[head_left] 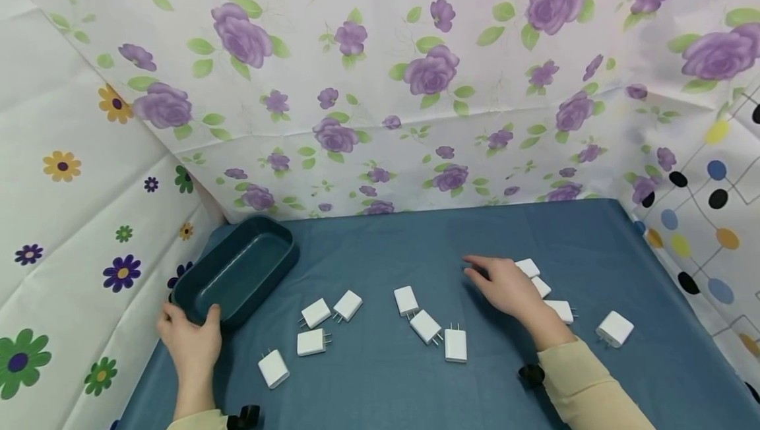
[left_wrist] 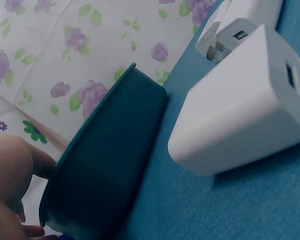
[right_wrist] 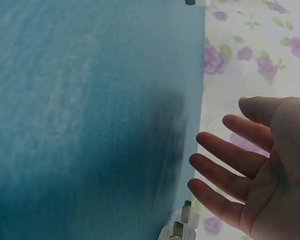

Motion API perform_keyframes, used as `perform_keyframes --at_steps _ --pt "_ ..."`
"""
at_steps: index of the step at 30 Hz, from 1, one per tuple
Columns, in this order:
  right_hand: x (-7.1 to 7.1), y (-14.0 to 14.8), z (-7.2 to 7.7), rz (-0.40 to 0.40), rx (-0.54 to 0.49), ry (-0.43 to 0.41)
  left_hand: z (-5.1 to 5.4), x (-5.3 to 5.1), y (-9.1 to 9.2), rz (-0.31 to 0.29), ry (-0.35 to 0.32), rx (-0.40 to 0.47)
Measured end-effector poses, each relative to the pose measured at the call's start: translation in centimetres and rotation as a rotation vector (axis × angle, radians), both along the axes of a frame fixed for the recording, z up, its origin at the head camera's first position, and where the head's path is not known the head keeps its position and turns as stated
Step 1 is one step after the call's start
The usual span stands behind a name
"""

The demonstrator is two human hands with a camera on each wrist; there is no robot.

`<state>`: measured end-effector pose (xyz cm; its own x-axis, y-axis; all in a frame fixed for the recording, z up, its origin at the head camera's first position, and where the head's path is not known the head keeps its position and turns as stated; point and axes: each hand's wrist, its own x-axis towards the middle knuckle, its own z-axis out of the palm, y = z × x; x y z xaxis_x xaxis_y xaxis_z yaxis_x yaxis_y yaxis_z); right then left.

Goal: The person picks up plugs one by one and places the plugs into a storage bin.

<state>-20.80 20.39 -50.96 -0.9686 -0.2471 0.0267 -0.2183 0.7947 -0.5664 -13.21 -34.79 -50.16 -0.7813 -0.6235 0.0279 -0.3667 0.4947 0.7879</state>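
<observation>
At the left of the table stands a dark teal tray (head_left: 261, 265). My left hand (head_left: 191, 344) grips its near end, thumb and fingers spread about the corner; in the left wrist view the fingers are partly hidden behind the tray's wall (left_wrist: 105, 150). My right hand (head_left: 505, 288) hangs above the cloth with fingers extended and holds nothing; the right wrist view shows its bare palm (right_wrist: 275, 200). Beside it lie white USB wall chargers (head_left: 559, 311), partly covered by the hand and forearm. Another charger (head_left: 615, 329) sits farther right.
Three chargers, one of them upright-pronged (head_left: 455, 344), lie mid-table. Several more, including a charger (head_left: 274, 369) at the near left, rest beside the tray. Blue cloth (head_left: 380, 390) covers the table. Patterned sheets (head_left: 380, 87) enclose its back and sides.
</observation>
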Motion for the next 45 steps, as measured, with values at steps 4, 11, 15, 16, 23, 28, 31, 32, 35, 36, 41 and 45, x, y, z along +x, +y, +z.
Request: perform_keyframes --at_steps 4,11,15,16,23,28,31,32,35,36,41,45 --pt "0.2 0.2 0.4 0.000 -0.007 0.013 -0.4 0.1 -0.4 0.008 -0.018 0.008" --pt "0.3 0.5 0.7 0.010 -0.025 0.020 -0.6 0.4 -0.5 0.022 0.036 -0.020" --pt "0.2 0.4 0.5 0.021 -0.027 0.018 -0.5 0.6 -0.5 0.016 0.064 -0.028" --pt "0.2 0.4 0.5 0.024 -0.025 0.019 -0.4 0.7 -0.5 0.014 0.065 -0.024" --pt "0.5 0.1 0.3 0.029 -0.039 0.018 0.1 0.8 -0.2 -0.018 0.029 0.014" --pt "0.8 0.0 0.3 0.039 -0.052 0.009 0.2 0.5 0.4 -0.084 0.031 0.011" --pt "0.9 -0.1 0.3 0.040 -0.062 0.007 0.4 -0.1 1.1 -0.128 0.031 -0.001" --pt "0.9 -0.1 0.3 0.041 -0.068 0.005 0.4 -0.3 1.4 -0.146 0.029 0.000" --pt "1.1 -0.3 0.3 0.045 -0.079 0.008 0.6 -1.2 2.2 -0.180 0.021 0.009" --pt "1.1 -0.4 0.4 0.050 -0.084 0.012 0.6 -1.4 2.5 -0.190 0.019 0.011" --pt "1.2 -1.1 0.7 0.066 -0.098 0.025 0.6 -2.5 3.8 -0.231 0.006 0.019" --pt "1.4 -1.6 0.7 0.070 -0.117 0.017 0.7 -3.3 5.2 -0.269 -0.008 0.032"
